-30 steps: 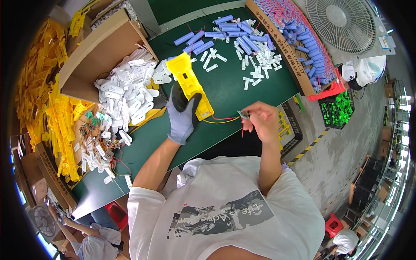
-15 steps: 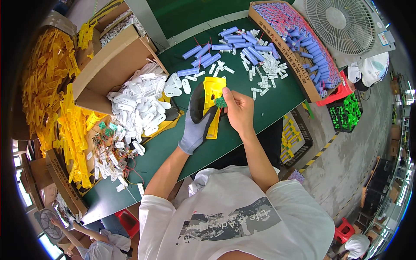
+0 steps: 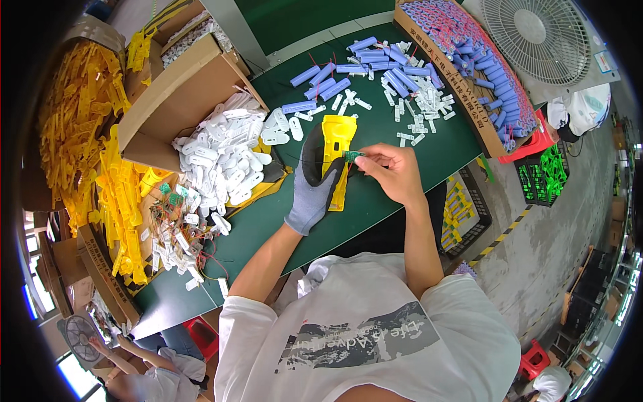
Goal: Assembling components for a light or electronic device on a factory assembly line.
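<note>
Over the green table, my gloved left hand (image 3: 315,184) is wrapped round a yellow plastic housing (image 3: 340,128), which stands lengthwise away from me. Bare fingertips of my right hand (image 3: 394,171) pinch a small green circuit board (image 3: 352,155) at the housing's right edge. A thin dark wire runs from the board leftward across the housing and the glove. Beyond my hands lie loose purple battery cells (image 3: 326,72) and small white plastic pieces (image 3: 423,107). White oval covers (image 3: 221,154) are heaped to the left of my gloved hand.
A cardboard box (image 3: 161,107) stands tipped behind the white covers. Yellow housings (image 3: 74,114) pile up at far left, near a tangle of wired boards (image 3: 175,208). At right are a carton of battery cells (image 3: 462,94), a fan (image 3: 532,30) and a black crate (image 3: 469,218). Another person (image 3: 157,375) works at lower left.
My right hand has moved right and slightly down, drawing the circuit board from over the housing to its right edge. The board now appears turned more edge-on. My left hand keeps its hold.
</note>
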Demonstrator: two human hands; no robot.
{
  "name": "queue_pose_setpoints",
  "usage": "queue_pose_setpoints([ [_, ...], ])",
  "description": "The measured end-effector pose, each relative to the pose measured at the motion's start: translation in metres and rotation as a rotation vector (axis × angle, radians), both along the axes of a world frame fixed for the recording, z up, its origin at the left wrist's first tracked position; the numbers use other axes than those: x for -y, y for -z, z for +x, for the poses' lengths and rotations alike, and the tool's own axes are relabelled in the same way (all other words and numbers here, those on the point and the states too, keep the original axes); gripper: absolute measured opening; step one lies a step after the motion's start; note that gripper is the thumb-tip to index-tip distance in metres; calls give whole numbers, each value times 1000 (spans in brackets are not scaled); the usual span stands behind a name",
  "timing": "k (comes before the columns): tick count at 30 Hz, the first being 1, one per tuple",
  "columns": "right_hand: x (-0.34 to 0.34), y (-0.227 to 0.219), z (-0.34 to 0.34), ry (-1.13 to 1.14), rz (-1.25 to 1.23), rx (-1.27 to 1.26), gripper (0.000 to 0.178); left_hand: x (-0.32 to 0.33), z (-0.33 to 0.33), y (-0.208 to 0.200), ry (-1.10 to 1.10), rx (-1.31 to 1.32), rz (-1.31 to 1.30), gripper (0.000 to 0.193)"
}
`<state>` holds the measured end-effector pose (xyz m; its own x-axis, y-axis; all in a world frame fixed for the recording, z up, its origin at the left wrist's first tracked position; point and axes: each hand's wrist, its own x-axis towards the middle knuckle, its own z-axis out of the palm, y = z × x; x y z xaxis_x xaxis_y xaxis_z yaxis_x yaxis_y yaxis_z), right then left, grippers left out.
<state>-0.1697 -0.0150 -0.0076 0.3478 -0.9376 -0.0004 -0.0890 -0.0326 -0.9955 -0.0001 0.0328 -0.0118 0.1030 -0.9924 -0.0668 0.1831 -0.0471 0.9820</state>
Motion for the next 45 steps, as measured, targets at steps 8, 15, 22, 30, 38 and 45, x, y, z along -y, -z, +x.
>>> queue_pose_setpoints([
  [8, 0, 2, 6, 99, 16, 253, 17, 0, 3, -3, 96, -182, -13, 52],
  [15, -6, 5, 26, 125, 53, 420, 13, 1, 7, 7, 129, -148, -54, 47],
  [22, -9, 16, 38, 234, 22, 451, 14, -1, 7, 14, 96, -193, -41, 47],
  [30, -7, 22, 38, 275, 22, 507, 14, 1, 4, 16, 37, -72, -97, 46],
  [38, -3, 22, 36, 285, 63, 501, 16, 0, 2, 0, 41, -195, -26, 44],
  [45, -5, 18, 38, 269, 96, 564, 17, 2, 4, 4, 41, -139, -35, 43],
])
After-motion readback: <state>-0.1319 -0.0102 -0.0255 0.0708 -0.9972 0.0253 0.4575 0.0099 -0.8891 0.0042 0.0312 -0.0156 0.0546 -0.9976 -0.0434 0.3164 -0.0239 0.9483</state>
